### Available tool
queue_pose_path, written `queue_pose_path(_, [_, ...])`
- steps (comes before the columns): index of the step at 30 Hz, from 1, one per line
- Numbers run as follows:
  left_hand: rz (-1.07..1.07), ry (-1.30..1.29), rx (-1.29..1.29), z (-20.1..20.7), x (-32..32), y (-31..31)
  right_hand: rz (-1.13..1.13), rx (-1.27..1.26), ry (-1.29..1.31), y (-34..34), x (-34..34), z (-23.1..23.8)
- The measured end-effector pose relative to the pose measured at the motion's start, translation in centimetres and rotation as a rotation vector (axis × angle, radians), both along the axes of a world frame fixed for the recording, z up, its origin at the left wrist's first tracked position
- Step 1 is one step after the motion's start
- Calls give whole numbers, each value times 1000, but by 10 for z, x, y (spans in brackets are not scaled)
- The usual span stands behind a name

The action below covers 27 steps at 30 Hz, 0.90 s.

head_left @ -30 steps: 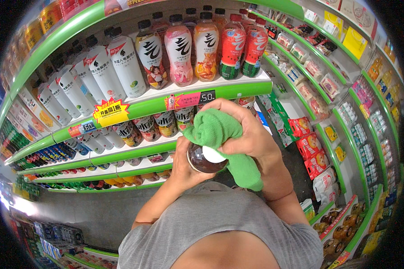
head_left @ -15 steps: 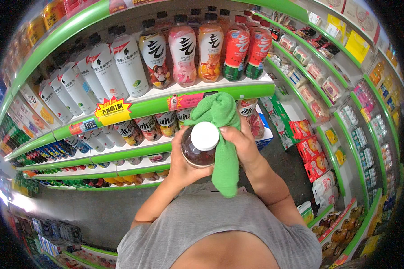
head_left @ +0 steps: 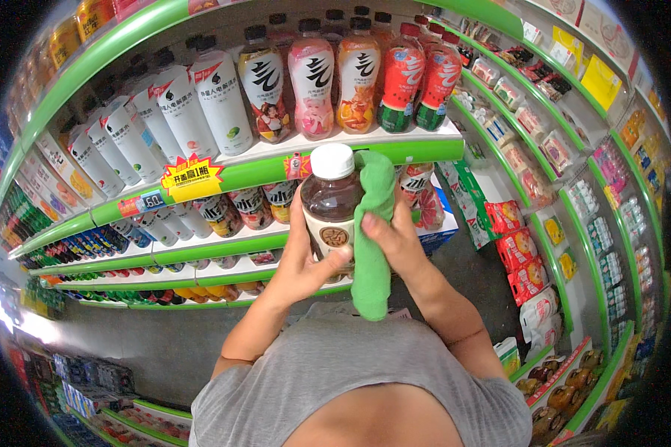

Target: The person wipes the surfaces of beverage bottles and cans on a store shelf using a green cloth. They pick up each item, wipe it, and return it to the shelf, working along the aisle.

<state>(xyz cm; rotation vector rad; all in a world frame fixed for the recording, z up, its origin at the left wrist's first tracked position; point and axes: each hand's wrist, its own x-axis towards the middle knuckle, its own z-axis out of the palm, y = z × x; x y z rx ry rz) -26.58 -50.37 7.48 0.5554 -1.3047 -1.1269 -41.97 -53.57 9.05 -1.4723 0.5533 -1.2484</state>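
A dark brown drink bottle [head_left: 338,201] with a white cap and a cream label is held in front of my chest, tilted so its label faces me. My left hand [head_left: 303,257] wraps its left side, thumb across the lower label. A green cloth [head_left: 373,253] hangs down along the bottle's right side. My right hand [head_left: 395,237] grips this cloth, thumb on top, and presses it against the bottle. The right fingers behind the cloth are mostly hidden.
Ahead, a green-edged shelf [head_left: 253,165] carries white bottles [head_left: 222,100] and colourful drink bottles [head_left: 312,89]. Lower shelves hold more drinks. To the right, curved racks [head_left: 566,190] hold small packs, with red packages [head_left: 516,253] beside them. Grey floor [head_left: 179,350] lies at left.
The bottle has tilted from cap-toward-me to more upright, so its label now shows. The cloth has slid from over the cap's far side to the bottle's right side.
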Motion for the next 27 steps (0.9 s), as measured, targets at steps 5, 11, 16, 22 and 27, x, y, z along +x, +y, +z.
queue_pose_path(5, [-20,-24,52,3,3,-4,58,222,-81,-1,-8,0])
queue_pose_path(11, [31,87,135,5,-3,-5,-51,-156,34,4,3,1])
queue_pose_path(16, [-7,311,202,22,-2,-16,38,73,-149,11,1,-8])
queue_pose_path(22, [-161,548,347,44,-6,-22,-331,-566,134,7,4,-35])
queue_pose_path(27, [-91,482,275,46,-15,-19,-622,-858,351,3,0,-23])
